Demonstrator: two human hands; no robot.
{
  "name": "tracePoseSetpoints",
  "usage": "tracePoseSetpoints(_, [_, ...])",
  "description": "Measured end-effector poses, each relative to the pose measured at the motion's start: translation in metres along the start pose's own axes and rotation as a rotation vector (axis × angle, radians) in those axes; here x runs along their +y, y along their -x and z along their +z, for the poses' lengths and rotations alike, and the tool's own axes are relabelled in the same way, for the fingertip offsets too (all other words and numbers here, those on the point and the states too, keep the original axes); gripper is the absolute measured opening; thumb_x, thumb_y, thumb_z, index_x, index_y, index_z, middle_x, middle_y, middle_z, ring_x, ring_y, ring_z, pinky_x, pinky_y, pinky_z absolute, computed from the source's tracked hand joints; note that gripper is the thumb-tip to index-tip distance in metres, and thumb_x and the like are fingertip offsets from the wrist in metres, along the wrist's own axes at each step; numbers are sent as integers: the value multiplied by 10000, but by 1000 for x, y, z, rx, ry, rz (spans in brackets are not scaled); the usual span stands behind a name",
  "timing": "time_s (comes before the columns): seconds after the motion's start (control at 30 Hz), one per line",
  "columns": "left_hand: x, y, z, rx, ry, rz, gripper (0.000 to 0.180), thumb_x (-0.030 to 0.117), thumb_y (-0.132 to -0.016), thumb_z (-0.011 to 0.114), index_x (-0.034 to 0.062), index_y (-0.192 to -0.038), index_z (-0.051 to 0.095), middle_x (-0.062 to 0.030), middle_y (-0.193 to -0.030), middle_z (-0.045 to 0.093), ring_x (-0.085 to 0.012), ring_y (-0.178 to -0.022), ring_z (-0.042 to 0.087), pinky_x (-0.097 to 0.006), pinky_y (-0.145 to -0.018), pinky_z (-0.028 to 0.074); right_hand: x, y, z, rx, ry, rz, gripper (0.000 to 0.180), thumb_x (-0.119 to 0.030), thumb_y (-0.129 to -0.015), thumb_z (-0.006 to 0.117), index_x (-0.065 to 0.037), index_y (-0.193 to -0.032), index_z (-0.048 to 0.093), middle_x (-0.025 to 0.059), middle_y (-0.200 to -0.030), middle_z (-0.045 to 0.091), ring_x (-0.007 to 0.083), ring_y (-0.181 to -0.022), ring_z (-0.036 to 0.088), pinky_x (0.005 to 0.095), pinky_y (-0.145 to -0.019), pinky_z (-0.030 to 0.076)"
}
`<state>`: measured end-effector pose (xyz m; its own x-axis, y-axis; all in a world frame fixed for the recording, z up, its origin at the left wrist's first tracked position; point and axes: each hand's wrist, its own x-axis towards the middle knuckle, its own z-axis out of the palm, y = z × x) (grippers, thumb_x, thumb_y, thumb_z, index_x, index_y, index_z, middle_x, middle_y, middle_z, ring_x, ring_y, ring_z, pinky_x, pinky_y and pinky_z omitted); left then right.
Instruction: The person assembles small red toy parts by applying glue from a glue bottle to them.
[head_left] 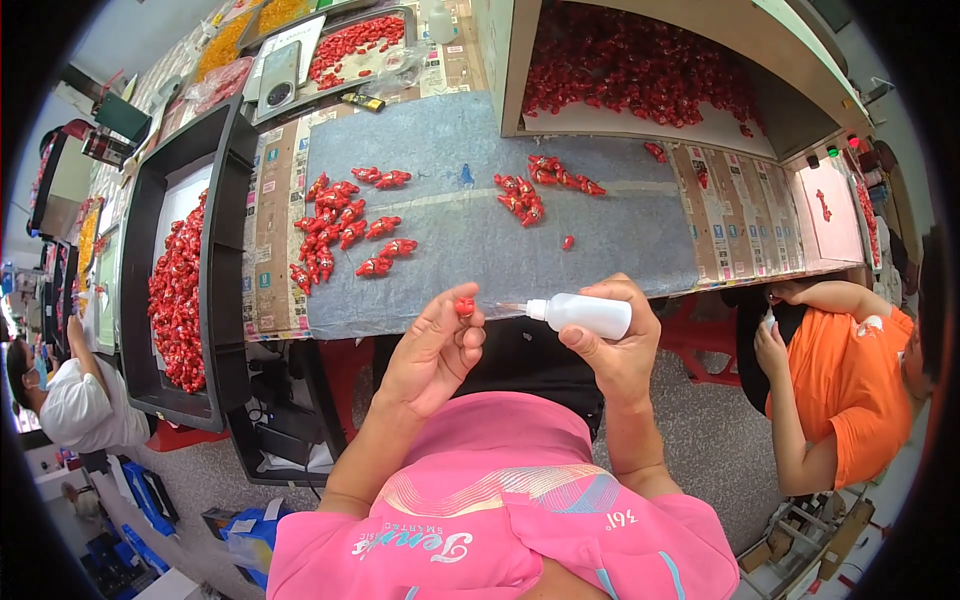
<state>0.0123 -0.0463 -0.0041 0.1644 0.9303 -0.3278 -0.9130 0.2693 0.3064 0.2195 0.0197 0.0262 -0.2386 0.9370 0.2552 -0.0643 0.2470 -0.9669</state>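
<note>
My left hand [432, 352] pinches a small red plastic piece [465, 307] between thumb and fingertips, just in front of the table edge. My right hand [628, 355] is wrapped round a white squeeze bottle [592, 316], tipped on its side. Its thin needle nozzle [512, 306] points left at the red piece; whether the two touch I cannot tell. On the grey-blue work mat [430, 250], a cluster of small red figures [330, 225] lies at the left. Smaller groups of red pieces [520, 200] lie right of the middle, with one loose red bit [569, 242] nearer me.
A black tray [225, 250] full of red pieces stands at the left. At the back right, a white box [505, 70] opens onto a heap of them. A phone [280, 78] and another tray [408, 50] lie at the back left. A co-worker in orange [850, 390] sits at the right.
</note>
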Motion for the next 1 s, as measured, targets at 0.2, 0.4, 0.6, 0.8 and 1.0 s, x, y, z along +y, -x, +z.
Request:
tracePoseSetpoints(0.2, [-2, -1, -2, -12, 133, -23, 358, 293, -980, 483, 64, -1254, 507, -14, -901, 572, -90, -697, 486, -227, -618, 460, 1, 0, 4, 6, 29, -49, 365, -106, -704, 825, -32, -982, 601, 43, -906, 567, 115, -807, 584, 237, -681, 471])
tracePoseSetpoints(0.4, [0, -1, 3, 45, -6, -15, 362, 249, -969, 515, 46, -1268, 503, -22, -936, 591, -89, -735, 532, -229, -665, 493, 2, 1, 5, 16, 48, -45, 356, -114, -705, 825, -31, -973, 607, 49, -900, 574, 120, -806, 584, 243, -681, 470])
tracePoseSetpoints(0.6, [-6, -1, 8, 138, -251, 81, 325, 181, -969, 509, 22, -1252, 516, -48, -977, 614, -111, -791, 588, -249, -716, 522, 3, 1, 7, 39, 57, -55, 351, -137, -704, 828, -27, -963, 618, 55, -895, 585, 128, -796, 584, 249, -676, 469])
tracePoseSetpoints(0.8, [-7, -2, 5, 102, -324, 143, 289, 155, -965, 512, 30, -1225, 539, -71, -994, 636, -140, -815, 624, -270, -728, 538, 3, 2, 7, 39, 101, -75, 350, -152, -700, 830, -22, -960, 634, 62, -873, 592, 138, -774, 587, 256, -662, 469])
tracePoseSetpoints(1.0, [-7, -3, 4, 140, -311, 129, 285, 157, -960, 521, 38, -1218, 543, -93, -1022, 647, -163, -841, 647, -286, -758, 553, 5, 2, 6, 31, 118, -100, 350, -160, -697, 830, -20, -954, 639, 77, -873, 621, 152, -766, 599, 263, -659, 474])
